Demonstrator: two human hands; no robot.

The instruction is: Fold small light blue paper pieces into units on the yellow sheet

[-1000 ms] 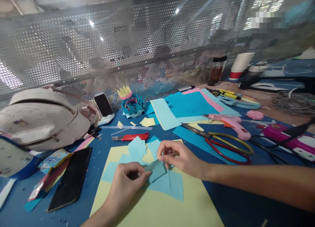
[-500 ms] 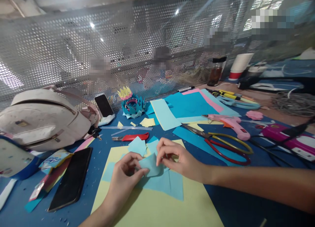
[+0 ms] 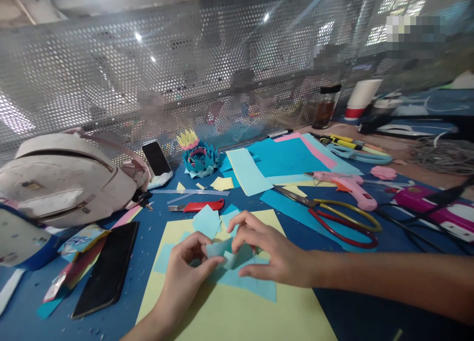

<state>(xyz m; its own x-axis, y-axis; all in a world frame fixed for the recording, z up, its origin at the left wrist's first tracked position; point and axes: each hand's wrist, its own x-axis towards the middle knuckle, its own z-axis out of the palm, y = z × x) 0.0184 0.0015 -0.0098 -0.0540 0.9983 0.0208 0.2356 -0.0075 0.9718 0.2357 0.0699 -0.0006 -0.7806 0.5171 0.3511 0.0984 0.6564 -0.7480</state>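
My left hand (image 3: pixel 192 262) pinches a small light blue piece of paper (image 3: pixel 217 250) between thumb and fingers. The paper is curled, with one corner bent over toward me. My right hand (image 3: pixel 259 247) is at its right side, thumb and fingers apart; whether a fingertip touches the paper I cannot tell. Below both hands, more light blue paper pieces (image 3: pixel 261 285) lie on a large pale yellow sheet (image 3: pixel 252 321). One square of blue paper (image 3: pixel 206 220) rests just beyond my left hand.
Beyond the sheet lies a red box cutter (image 3: pixel 203 206). To the right are large scissors (image 3: pixel 318 203), a pink glue gun (image 3: pixel 348 185) and stacked coloured paper (image 3: pixel 296 156). A folded paper lotus (image 3: pixel 200 158) stands behind. A black phone (image 3: pixel 107 269) and a backpack (image 3: pixel 66 178) are left.
My right fingers have opened from a pinch on the paper's right edge, and the thumb has moved down toward me. The paper has gone from fairly flat to curled, still in my left hand.
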